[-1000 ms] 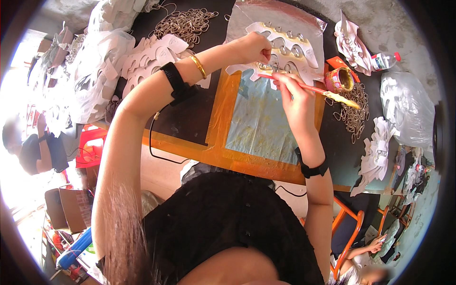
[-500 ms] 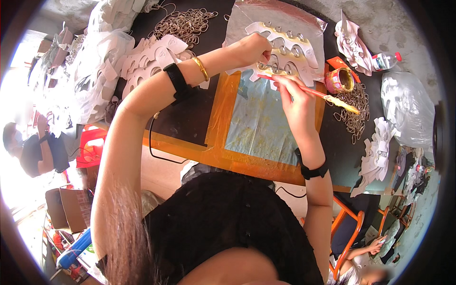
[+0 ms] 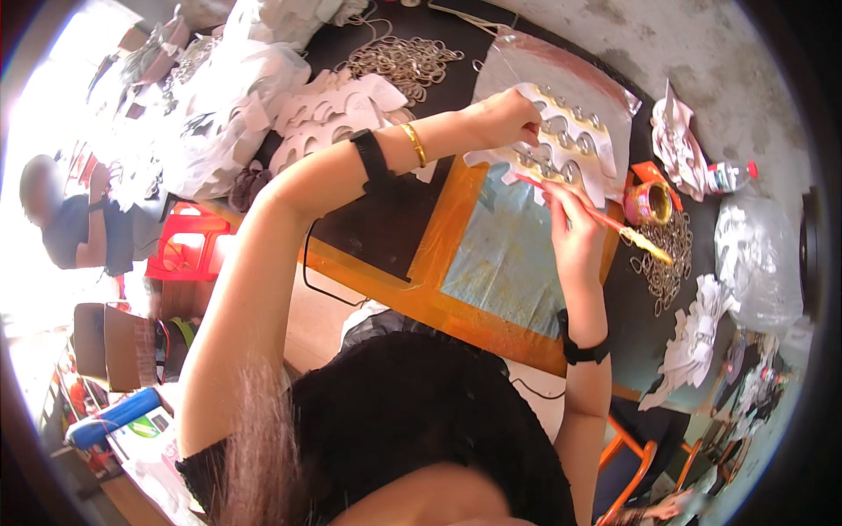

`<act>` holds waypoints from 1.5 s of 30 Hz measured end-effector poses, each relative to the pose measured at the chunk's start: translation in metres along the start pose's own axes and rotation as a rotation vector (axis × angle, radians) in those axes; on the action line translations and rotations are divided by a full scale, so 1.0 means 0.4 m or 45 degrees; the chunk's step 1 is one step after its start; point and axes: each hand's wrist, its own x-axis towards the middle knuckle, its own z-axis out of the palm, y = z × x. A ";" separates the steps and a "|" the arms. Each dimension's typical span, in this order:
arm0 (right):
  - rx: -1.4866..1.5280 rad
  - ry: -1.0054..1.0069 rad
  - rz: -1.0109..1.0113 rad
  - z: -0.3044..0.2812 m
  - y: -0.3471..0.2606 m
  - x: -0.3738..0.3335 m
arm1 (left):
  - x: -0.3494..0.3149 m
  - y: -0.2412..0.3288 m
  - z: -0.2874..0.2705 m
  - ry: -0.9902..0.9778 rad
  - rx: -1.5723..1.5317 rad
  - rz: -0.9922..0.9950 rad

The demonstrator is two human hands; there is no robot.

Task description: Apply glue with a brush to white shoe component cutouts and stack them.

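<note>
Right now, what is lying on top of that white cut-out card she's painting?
Rows of small metal rings lie on the white card. Her left hand presses its near edge, hiding what's beneath; the brush in her right hand touches it.

Craft workshop: metal-ring heaps point(image 3: 405, 60), paper cutouts point(image 3: 329, 114).

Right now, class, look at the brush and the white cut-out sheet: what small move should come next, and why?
Probably stroke the brush along the white cut-out sheet: the right hand has its tip on the sheet, and the left hand pins the sheet flat.
</note>
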 end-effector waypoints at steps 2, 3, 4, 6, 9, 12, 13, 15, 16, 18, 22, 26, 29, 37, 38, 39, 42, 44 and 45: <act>0.002 0.008 -0.020 0.000 0.001 0.001 | -0.028 -0.001 -0.064 0.085 0.114 0.011; 0.002 -0.005 -0.014 -0.003 -0.010 0.002 | -0.046 -0.041 -0.095 0.143 0.241 0.028; 0.002 -0.018 -0.004 -0.006 -0.021 0.006 | -0.070 -0.070 -0.136 0.159 0.356 0.025; 0.000 -0.029 -0.052 -0.007 -0.035 0.012 | -0.119 -0.154 -0.200 0.160 0.422 -0.122; -0.035 -0.055 -0.022 -0.009 -0.022 0.008 | -0.161 -0.163 -0.243 -0.032 0.650 -0.354; -0.038 -0.051 -0.009 -0.007 -0.024 0.006 | -0.205 -0.172 -0.227 -0.058 0.720 -0.370; -0.029 -0.032 -0.010 -0.005 -0.027 0.007 | -0.216 -0.197 -0.214 0.016 0.758 -0.276; -0.032 -0.007 0.001 -0.004 -0.028 0.007 | -0.218 -0.225 -0.205 0.114 0.735 -0.150; -0.034 -0.038 0.017 -0.006 -0.025 0.007 | -0.213 -0.228 -0.209 0.108 0.727 -0.136; -0.046 -0.064 0.045 -0.010 -0.024 0.006 | -0.205 -0.233 -0.220 0.058 0.581 -0.365; -0.052 -0.056 0.024 -0.006 -0.022 0.007 | -0.196 -0.215 -0.224 0.060 0.627 -0.345; -0.009 0.019 -0.032 -0.002 -0.024 0.006 | -0.195 -0.244 -0.208 0.081 0.716 -0.385; -0.002 0.026 -0.061 -0.001 -0.022 0.007 | -0.204 -0.244 -0.211 0.156 0.715 -0.300; -0.035 -0.045 -0.028 -0.014 -0.036 0.012 | -0.135 -0.046 -0.209 0.284 0.358 -0.219; -0.007 -0.009 -0.045 -0.011 -0.035 0.012 | -0.122 -0.032 -0.194 0.231 0.248 -0.105; 0.022 0.028 -0.066 -0.009 -0.037 0.012 | -0.112 -0.027 -0.177 0.148 0.218 -0.027; 0.026 0.025 -0.041 -0.013 -0.043 0.015 | -0.078 0.010 -0.127 -0.094 0.203 -0.041; 0.002 0.009 -0.029 -0.013 -0.039 0.011 | -0.057 0.016 -0.096 -0.141 0.112 -0.052; -0.019 -0.007 -0.022 -0.013 -0.036 0.010 | -0.050 0.012 -0.082 -0.184 0.026 -0.065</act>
